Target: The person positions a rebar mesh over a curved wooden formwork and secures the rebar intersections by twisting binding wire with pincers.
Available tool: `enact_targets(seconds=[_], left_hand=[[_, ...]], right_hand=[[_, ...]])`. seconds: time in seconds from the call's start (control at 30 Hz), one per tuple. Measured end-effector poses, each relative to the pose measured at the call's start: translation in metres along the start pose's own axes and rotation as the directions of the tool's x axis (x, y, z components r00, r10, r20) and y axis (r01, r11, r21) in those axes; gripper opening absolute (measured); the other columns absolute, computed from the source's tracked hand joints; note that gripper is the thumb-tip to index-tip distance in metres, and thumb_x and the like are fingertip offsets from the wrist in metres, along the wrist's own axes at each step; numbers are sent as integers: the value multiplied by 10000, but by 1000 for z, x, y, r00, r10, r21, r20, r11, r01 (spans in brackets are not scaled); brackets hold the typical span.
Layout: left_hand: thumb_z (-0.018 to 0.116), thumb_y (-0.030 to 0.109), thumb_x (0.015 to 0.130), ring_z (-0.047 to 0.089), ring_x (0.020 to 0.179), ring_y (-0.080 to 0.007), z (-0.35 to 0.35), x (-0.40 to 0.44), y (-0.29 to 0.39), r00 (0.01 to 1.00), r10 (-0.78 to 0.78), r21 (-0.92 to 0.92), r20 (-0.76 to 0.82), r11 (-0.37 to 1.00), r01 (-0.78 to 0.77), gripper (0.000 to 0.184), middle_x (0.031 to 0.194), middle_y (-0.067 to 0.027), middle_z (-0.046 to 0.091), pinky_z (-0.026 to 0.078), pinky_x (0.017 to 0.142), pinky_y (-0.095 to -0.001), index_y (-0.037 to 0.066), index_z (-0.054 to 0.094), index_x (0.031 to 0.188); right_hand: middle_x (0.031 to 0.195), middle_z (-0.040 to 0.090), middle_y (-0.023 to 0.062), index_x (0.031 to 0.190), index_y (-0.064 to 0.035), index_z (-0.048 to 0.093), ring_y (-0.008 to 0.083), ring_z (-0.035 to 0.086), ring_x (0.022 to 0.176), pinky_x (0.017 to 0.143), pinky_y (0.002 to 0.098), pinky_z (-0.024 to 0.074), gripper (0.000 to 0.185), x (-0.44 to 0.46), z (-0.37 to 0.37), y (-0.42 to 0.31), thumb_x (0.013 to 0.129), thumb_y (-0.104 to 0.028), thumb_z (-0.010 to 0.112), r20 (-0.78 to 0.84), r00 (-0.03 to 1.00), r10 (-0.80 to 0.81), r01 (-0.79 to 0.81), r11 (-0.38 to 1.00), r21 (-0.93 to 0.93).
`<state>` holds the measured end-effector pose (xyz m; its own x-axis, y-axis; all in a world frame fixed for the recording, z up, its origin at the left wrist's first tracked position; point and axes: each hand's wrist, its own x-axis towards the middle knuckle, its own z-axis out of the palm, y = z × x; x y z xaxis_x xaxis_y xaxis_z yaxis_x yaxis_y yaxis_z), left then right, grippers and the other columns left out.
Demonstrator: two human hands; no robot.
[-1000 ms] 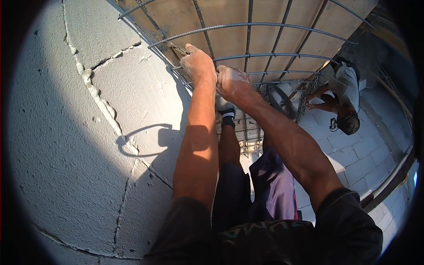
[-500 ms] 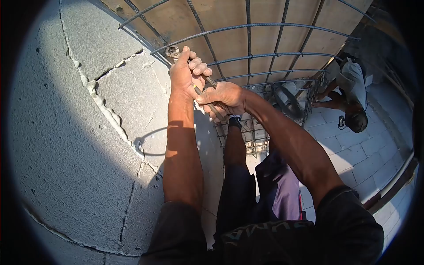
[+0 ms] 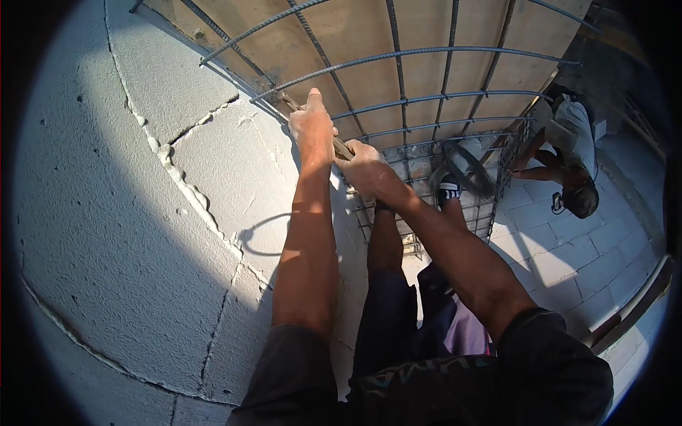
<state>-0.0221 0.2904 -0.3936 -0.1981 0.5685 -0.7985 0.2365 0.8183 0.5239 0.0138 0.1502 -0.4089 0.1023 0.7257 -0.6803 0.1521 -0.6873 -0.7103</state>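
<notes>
A dark metal tool, pincers by their look (image 3: 342,148), slants between my two hands. My left hand (image 3: 312,131) is closed round its upper part, close to the jaws, which lie by the left ends of the rebar bars. Lower and to the right, my right hand (image 3: 366,167) grips the handle end. Both hands show their backs, so most fingers are hidden. The rebar grid (image 3: 401,99) spreads above and to the right of my hands, in front of a tan board (image 3: 362,74). Whether the jaws touch a bar I cannot tell.
A wall of pale blocks (image 3: 142,234) fills the left side. A person (image 3: 574,142) in a cap bends over the mesh at the right, on a block floor (image 3: 561,248). Below the grid lies a dark ring-shaped coil (image 3: 467,170). My feet are within the lower mesh.
From half a second ago, both hands have moved slightly right and down, and the left hand has turned its back to the camera. A second shoe has come into view.
</notes>
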Motion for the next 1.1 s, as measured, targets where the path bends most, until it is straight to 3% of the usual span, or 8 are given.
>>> enact_targets(seconds=[0.17,0.33,0.53,0.63,0.77,0.87,0.93,1.1], left_hand=[[743,477,879,568,583,-151,-32,1,-6,943,-46,-247,330,960,134,442,714,-34,552,545,587,-331,72,569,914],[630,407,979,588,602,-152,-37,-5,6,785,-36,-502,619,750,430,300,733,-20,597,552,652,-379,109,621,948],[570,343,1025,435,519,-104,-43,12,-6,630,84,-514,772,664,542,256,581,56,423,443,554,-313,128,593,887],[549,326,1036,385,518,-97,-27,0,-1,834,-27,-511,551,779,364,255,590,55,379,389,551,-301,119,543,887],[532,286,1035,342,486,-105,-1,-1,-1,964,-77,-450,254,873,188,246,598,33,344,358,509,-315,94,501,883],[519,286,1025,373,459,-121,8,-2,0,997,-59,-261,43,963,69,270,609,0,383,350,436,-321,42,508,910],[522,314,1019,451,458,-147,6,0,-3,997,0,-25,-73,1000,-1,315,624,-40,460,375,417,-330,10,518,933],[648,348,967,476,522,-120,-11,-1,-7,983,120,-12,139,993,-120,316,647,6,440,453,472,-272,51,544,942]], right_hand=[[675,476,-40,957,-70,579,61,418,523,445,238,351,246,-10,-42,-29,968,-314,612,634,771,62,-561,537,630],[658,493,-53,991,-76,599,26,420,507,445,196,369,195,-9,-38,-29,984,-271,596,790,582,-191,-779,147,610],[832,650,62,1108,-26,616,138,622,651,564,271,516,439,-4,-63,-48,871,-373,743,683,726,81,-471,782,408],[912,649,132,1172,18,573,254,664,758,665,382,555,570,-20,-54,-53,797,-353,788,143,978,149,-167,979,118],[1020,644,230,1251,4,492,434,670,906,850,518,520,555,-35,-15,-49,811,-247,718,-430,880,-200,-8,900,-436],[989,657,243,1213,-25,523,447,664,969,862,525,514,459,-11,-11,-50,852,-260,685,-216,957,192,-247,931,-268],[953,667,247,1166,-35,547,441,664,993,831,521,526,396,-6,-9,-40,880,-283,665,-101,968,231,-242,962,-125],[803,658,140,1060,-22,588,292,669,750,649,415,533,370,5,-30,-26,918,-355,663,162,974,160,-178,978,107]])
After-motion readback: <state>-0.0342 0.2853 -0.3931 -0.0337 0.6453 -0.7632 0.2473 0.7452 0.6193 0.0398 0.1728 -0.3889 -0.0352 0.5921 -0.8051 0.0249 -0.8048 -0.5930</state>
